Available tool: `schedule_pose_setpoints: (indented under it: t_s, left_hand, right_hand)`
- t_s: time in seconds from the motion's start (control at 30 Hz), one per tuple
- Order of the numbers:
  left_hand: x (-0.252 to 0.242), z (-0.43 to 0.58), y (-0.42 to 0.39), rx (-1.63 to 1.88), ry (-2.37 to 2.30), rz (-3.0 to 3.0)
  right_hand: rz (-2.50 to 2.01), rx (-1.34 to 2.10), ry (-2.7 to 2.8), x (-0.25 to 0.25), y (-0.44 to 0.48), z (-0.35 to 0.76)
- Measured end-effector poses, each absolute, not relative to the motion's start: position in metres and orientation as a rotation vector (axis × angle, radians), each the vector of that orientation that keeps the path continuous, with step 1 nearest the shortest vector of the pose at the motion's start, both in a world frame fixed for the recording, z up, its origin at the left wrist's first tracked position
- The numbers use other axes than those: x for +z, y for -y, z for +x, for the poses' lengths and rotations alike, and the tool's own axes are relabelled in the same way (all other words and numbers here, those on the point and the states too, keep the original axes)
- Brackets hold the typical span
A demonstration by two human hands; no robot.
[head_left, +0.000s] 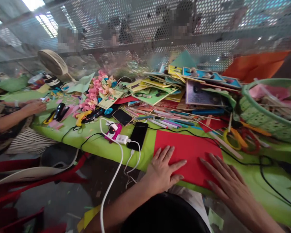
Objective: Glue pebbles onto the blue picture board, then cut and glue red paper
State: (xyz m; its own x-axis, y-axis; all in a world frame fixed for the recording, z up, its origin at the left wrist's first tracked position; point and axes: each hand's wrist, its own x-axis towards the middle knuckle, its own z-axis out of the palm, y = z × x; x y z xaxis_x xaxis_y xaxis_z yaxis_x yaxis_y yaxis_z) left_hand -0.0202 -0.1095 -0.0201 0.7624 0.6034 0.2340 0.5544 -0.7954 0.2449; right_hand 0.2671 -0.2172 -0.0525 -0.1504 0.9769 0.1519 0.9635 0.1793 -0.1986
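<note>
A red sheet of paper lies flat at the near edge of the green-covered table. My left hand rests palm down on the sheet's near left part, fingers spread. My right hand lies flat on its right edge, fingers stretched out toward the left. Neither hand holds anything.
Black phones and white charger cables lie left of the sheet. Behind it are pens, scissors, stacked craft cards, pink paper flowers, a green basket at right and a fan. Another person's hand works at left.
</note>
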Motion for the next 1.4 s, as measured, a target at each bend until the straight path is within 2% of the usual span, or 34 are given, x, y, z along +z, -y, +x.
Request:
schedule_pose_setpoints:
  t_s: [0.63, 0.97, 1.13, 1.23, 1.4]
  left_hand:
    - [-0.017, -0.018, 0.112, 0.414, -0.979, 2.758]
    - [-0.011, -0.014, 0.108, 0.304, -0.975, 2.771]
    - [-0.012, -0.013, 0.107, 0.245, -0.978, 2.830]
    - [-0.015, -0.013, 0.106, 0.248, -0.975, 2.839]
    - [-0.014, -0.016, 0.105, 0.223, -0.964, 2.828]
  right_hand:
    - [-1.855, 0.004, 2.254, -0.048, 0.218, 0.271]
    - [-1.990, 0.066, 2.228, -0.021, 0.215, 0.256]
    - [-1.995, -0.101, 2.075, 0.005, 0.222, 0.219]
    - [-1.831, -0.018, 2.171, 0.008, 0.230, 0.177]
    - [-1.645, 0.138, 2.279, -0.018, 0.236, 0.130]
